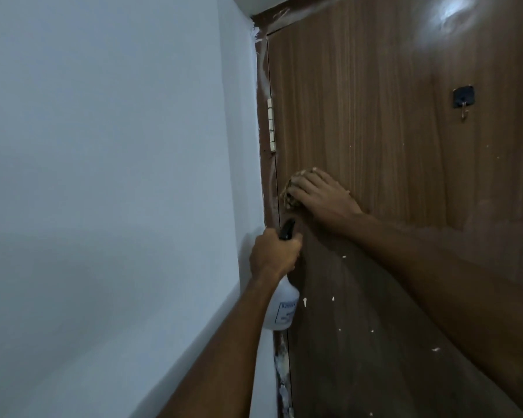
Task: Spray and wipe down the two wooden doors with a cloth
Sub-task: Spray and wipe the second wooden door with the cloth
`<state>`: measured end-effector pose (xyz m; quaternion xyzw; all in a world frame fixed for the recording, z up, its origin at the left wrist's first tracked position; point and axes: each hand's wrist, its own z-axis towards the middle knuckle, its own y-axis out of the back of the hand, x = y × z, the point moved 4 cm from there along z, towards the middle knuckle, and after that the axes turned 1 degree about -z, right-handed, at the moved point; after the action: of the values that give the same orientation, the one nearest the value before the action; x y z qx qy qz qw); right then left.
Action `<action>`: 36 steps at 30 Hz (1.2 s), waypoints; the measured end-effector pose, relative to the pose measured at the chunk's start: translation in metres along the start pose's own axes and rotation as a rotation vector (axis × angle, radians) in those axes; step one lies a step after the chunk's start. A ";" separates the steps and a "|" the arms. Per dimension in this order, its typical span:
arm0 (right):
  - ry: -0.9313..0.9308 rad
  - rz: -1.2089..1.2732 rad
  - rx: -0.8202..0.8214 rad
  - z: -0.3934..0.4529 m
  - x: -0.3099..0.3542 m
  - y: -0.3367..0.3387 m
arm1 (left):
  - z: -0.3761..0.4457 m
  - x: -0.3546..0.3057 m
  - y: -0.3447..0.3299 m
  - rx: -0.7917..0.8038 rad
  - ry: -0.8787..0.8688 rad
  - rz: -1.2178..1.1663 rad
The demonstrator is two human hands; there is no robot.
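Right hand [320,197] presses cloth [290,193] flat on door [375,101], fingers extended; left hand [274,254] below, fist around spray bottle [281,309] neck.

left hand [274,254]: lower centre of frame, knuckles toward camera, fingers curled in a tight grip
left arm: bare forearm, rising from bottom centre up and to the right
right hand [322,197]: centre of frame, palm pressed flat, fingers spread and pointing upper left
right arm: bare, extended from lower right edge toward centre, wrist slightly bent
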<state>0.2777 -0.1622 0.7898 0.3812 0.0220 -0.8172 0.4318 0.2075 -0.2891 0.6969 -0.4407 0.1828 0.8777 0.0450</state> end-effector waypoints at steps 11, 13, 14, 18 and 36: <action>-0.341 0.009 -0.070 -0.003 0.000 0.025 | -0.017 0.021 -0.002 -0.076 0.081 -0.063; -0.390 0.086 -0.059 -0.017 0.023 0.012 | -0.020 0.021 -0.003 -0.093 0.044 -0.098; -0.369 0.135 -0.055 -0.029 0.040 0.000 | -0.023 0.023 -0.004 -0.097 0.027 -0.111; -0.028 0.136 0.039 -0.072 0.103 -0.037 | -0.029 0.031 0.000 -0.130 0.003 -0.149; -0.500 0.090 -0.085 -0.066 0.073 -0.014 | -0.028 0.039 0.001 -0.104 -0.060 -0.221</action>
<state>0.2828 -0.1795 0.6914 0.1494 -0.0683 -0.8644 0.4751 0.2050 -0.3030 0.6509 -0.4336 0.0858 0.8884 0.1239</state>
